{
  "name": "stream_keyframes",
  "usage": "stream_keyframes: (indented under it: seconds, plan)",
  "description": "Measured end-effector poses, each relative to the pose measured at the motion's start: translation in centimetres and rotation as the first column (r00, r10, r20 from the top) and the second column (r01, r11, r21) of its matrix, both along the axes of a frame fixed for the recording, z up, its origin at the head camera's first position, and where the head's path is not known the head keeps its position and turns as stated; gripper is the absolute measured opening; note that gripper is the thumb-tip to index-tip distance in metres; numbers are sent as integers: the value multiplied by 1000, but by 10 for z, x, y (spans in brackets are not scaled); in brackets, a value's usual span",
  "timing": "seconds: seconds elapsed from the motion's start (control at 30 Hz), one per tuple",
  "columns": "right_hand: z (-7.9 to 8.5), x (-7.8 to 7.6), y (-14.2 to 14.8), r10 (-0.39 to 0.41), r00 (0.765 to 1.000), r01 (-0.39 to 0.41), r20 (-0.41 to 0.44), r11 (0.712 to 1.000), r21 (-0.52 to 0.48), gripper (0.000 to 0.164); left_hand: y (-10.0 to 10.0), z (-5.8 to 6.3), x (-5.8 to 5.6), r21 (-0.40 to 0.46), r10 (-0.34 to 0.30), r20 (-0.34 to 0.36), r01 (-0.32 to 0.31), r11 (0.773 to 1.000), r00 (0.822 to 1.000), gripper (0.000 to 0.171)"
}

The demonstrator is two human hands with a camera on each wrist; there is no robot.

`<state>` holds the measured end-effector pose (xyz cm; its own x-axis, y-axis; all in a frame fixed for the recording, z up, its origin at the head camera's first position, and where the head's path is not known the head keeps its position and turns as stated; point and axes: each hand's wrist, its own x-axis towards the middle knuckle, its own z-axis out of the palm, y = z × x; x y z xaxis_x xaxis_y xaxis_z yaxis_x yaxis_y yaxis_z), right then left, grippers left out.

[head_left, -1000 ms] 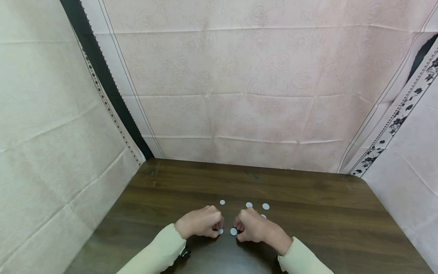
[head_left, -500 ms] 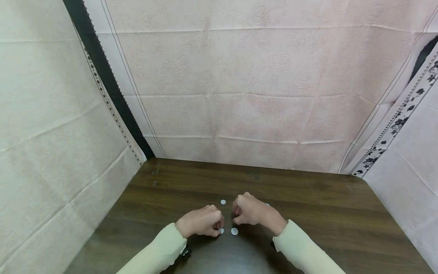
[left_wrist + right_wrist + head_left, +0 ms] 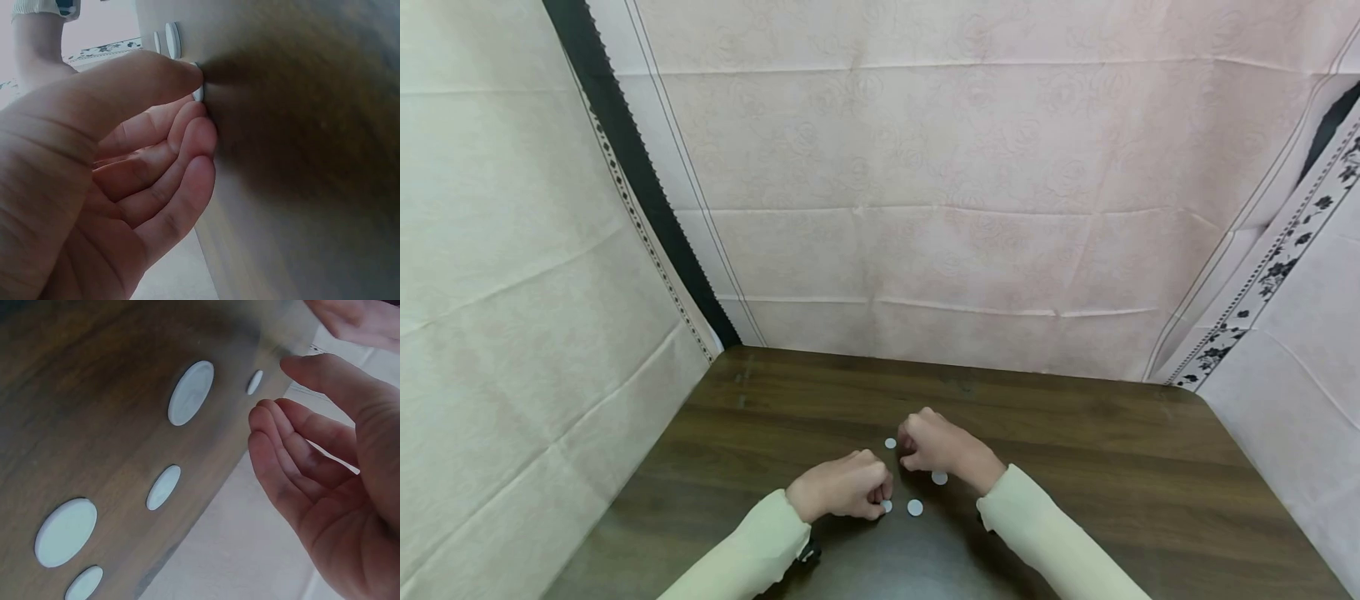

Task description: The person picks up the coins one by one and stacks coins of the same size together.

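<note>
My left hand (image 3: pixel 842 486) rests low over the brown table, thumb and fingertips at the edges of a small white disc (image 3: pixel 199 94). My right hand (image 3: pixel 943 450) hovers farther back, just right of another small white disc (image 3: pixel 891 443). Its fingers are loosely curled with the thumb apart, and nothing sits between them in the right wrist view. A third white disc (image 3: pixel 915 507) lies between the hands, nearer the front. One more disc (image 3: pixel 940 477) shows beside the right wrist. Large white discs (image 3: pixel 190 394) and smaller ones (image 3: pixel 164 487) lie flat in the right wrist view.
The wooden table (image 3: pixel 805 392) has a rounded far right corner. A pale cloth (image 3: pixel 925 250) hangs behind its back edge, with more cloth (image 3: pixel 512 292) along the left side and patterned cloth (image 3: pixel 1247 308) on the right. Both forearms wear pale green sleeves (image 3: pixel 745 546).
My right hand has lifted away from the front disc and moved back and slightly left, towards the rear small disc. The left hand has stayed at its disc.
</note>
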<state>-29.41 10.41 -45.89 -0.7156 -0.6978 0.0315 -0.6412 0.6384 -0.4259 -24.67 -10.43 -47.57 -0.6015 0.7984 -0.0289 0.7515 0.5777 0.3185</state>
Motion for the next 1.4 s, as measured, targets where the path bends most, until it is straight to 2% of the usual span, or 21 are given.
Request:
stream_keyframes:
  seconds: [0.47, 0.73, 1.0, 1.4]
  plan:
    - [-7, -19, -12, -15, 1000, 17, -21, 998, 60, 10, 0, -2, 0, 19, 8, 17, -8, 1000, 1000, 6]
    - [-13, -27, -16, 26, 999, -25, -21, 997, 71, 4, -1, -2, 0, 18, 6, 32, -6, 1000, 999, 6]
    - [-11, -30, -22, 79, 996, -74, -30, 989, 125, 13, -1, -2, 1, -4, 23, 31, -23, 1000, 999, 6]
    - [-6, -37, -30, 89, 995, -76, -42, 967, 245, 20, 0, 0, 2, -14, 32, 45, -32, 999, 998, 4]
